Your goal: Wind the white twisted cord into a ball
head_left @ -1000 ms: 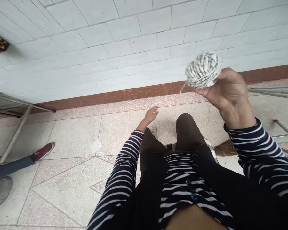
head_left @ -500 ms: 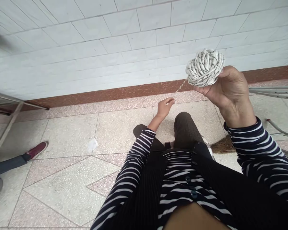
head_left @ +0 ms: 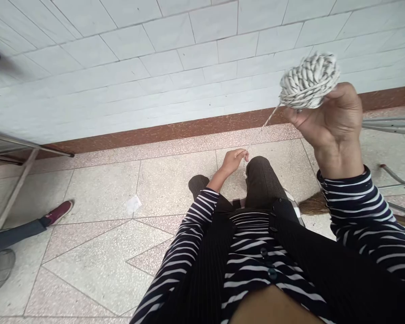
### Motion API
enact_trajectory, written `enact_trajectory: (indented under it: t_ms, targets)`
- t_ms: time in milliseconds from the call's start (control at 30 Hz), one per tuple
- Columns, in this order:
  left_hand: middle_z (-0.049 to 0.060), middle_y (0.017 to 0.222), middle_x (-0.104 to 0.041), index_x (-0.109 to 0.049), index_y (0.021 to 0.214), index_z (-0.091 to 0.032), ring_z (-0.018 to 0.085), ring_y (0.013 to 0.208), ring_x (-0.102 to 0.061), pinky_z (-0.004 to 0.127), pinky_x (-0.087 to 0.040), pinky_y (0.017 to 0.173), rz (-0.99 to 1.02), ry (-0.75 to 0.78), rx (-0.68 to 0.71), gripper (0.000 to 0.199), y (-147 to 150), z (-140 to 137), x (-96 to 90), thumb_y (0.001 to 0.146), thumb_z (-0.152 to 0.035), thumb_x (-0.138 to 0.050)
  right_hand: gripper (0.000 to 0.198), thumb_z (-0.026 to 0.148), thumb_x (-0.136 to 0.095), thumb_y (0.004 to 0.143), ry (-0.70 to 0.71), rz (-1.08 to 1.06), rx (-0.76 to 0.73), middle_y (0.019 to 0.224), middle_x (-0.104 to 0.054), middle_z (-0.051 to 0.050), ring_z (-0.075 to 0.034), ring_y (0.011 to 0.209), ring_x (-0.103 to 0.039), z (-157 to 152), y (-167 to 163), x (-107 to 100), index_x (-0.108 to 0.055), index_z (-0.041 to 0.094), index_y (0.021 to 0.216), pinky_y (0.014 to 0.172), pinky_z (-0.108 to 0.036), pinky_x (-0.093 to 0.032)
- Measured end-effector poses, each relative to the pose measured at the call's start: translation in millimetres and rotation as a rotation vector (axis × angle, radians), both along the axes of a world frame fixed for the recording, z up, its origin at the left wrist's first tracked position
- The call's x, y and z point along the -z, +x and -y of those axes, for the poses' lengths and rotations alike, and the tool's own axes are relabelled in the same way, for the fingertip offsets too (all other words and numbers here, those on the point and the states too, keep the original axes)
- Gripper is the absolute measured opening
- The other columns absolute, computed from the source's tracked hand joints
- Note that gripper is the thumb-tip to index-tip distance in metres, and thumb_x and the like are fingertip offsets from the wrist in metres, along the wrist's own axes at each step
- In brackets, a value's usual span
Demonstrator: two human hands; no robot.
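Cord [head_left: 270, 118] from ball [head_left: 308, 81] thins, barely visible near left hand [head_left: 234, 160].

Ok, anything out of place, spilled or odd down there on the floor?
A crumpled white scrap of paper lies loose on the floor tiles, apart from both hands. Otherwise nothing odd: the right hand grips the yarn ball, its strand running down to the left hand.

The person wears a long-sleeved top with navy and white stripes; the sleeves end at the wrists of the left hand [head_left: 234, 160] and right hand [head_left: 330, 119]. Over it lies an open black garment with fine pinstripes and dark buttons. The trousers are dark brown, faintly checked.
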State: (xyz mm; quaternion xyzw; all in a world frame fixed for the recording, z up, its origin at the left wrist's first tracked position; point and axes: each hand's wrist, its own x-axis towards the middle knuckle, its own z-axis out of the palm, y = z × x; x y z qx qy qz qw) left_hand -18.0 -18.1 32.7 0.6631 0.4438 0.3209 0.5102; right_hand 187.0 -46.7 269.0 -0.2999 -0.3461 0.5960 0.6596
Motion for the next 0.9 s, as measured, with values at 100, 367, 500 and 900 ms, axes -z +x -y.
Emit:
enact_trajectory:
  t_ms: [100, 367, 500, 900]
  targets:
    - [0.005, 0.086, -0.081, -0.072, 0.075, -0.018, 0.019, 0.093, -0.075, 0.032, -0.054, 0.102, -0.082, -0.049, 0.036, 0.04, -17, 8, -1.1, 0.106, -0.031, -0.051, 0.079, 0.022, -0.078, 0.053, 0.038, 0.035, 0.026, 0.118, -0.081, 0.0, -0.033, 0.13, -0.069, 2, 7, 0, -0.072, 0.044, 0.129, 0.079, -0.042, -0.067]
    - [0.009, 0.086, -0.082, -0.073, 0.072, -0.019, 0.023, 0.108, -0.08, 0.033, -0.058, 0.102, 0.077, -0.016, 0.123, 0.044, -30, 28, -21.0, 0.106, -0.036, -0.054, 0.074, 0.021, -0.08, 0.057, -0.004, 0.045, 0.022, 0.111, -0.082, 0.002, -0.038, 0.141, -0.06, -19, 14, 27, -0.072, 0.048, 0.126, 0.103, -0.056, -0.063]
    - [0.005, 0.083, -0.08, -0.067, 0.064, -0.019, 0.021, 0.094, -0.077, 0.031, -0.057, 0.098, -0.307, -0.059, 0.072, 0.037, -46, 20, 8.3, 0.099, -0.021, -0.054, 0.052, 0.025, -0.078, 0.062, -0.004, 0.041, -0.019, 0.103, -0.079, -0.002, -0.028, 0.118, -0.071, -27, 22, 39, -0.071, 0.035, 0.113, 0.078, -0.034, -0.064]
    - [0.014, 0.151, -0.073, -0.071, 0.143, -0.022, 0.031, 0.144, -0.066, 0.045, -0.052, 0.12, 0.074, 0.155, -0.007, 0.046, 3, -33, -34.2, 0.104, -0.045, -0.074, 0.041, 0.025, -0.081, 0.061, -0.127, 0.157, -0.287, 0.11, -0.08, -0.006, -0.035, 0.115, -0.076, -13, -24, 56, -0.072, 0.028, 0.102, 0.081, -0.05, -0.075]
